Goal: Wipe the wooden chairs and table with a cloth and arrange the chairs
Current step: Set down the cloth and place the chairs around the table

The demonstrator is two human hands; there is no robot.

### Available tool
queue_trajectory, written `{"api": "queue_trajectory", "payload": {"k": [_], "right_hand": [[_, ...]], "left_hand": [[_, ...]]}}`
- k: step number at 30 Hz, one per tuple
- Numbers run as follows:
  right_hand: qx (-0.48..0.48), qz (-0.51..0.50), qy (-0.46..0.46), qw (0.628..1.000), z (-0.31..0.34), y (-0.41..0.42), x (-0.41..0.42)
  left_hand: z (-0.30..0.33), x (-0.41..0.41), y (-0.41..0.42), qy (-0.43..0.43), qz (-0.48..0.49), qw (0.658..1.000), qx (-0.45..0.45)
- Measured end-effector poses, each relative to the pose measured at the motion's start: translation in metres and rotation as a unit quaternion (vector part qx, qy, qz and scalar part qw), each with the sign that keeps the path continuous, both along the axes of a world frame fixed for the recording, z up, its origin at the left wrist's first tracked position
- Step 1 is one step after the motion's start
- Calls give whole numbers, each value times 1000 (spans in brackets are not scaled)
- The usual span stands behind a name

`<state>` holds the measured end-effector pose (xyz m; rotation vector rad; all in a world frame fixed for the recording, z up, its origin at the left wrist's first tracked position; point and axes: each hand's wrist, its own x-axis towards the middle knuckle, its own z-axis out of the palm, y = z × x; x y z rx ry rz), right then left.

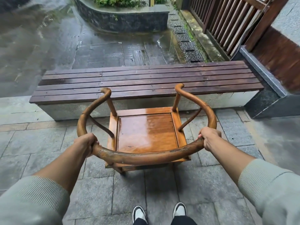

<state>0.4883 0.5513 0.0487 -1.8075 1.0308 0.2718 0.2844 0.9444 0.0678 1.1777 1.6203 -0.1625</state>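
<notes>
I have the chair (146, 132) by its curved top rail, one grip on each side of the back. My left hand (86, 144) is wrapped round the rail where it bends toward the left arm, and my right hand (209, 138) is curled over it at the matching spot on the right. The chair stands on the stone paving (203, 189), its open front facing the long slatted bench (146, 78) and close to the bench's near edge, roughly at its middle. My shoes (179, 209) are just behind the chair's back legs.

I take this to be the arranging step; no cloth or table is in sight. To do it well I would lift evenly with both hands so the chair stays level, rather than drag the legs over the paving joints. The seat shines as if damp, and the ground beyond the bench looks wet, so the rail may be slick; a full wrap of the fingers is safer than a pinch. I would set all the legs down together, square to the bench's edge.
</notes>
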Motion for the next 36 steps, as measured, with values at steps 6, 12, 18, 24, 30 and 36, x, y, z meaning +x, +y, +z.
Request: {"api": "queue_trajectory", "payload": {"k": [6,12,18,24,30,36], "right_hand": [[8,20,1,1000,-7,-14,4],[15,94,-22,995,-1,-5,39],[38,218,-22,975,4,64,65],[33,368,6,929,-7,139,73],[16,448,-7,894,4,218,84],[42,530,-19,846,7,298,103]], "left_hand": [[-10,-13,-20,8,12,1000,-10],[-8,-31,-45,-21,71,997,-16],[0,-76,-52,-20,184,983,-3],[0,-128,-81,-17,318,948,-4],[10,-137,-75,-45,402,914,17],[7,-125,-96,-80,492,865,52]]}}
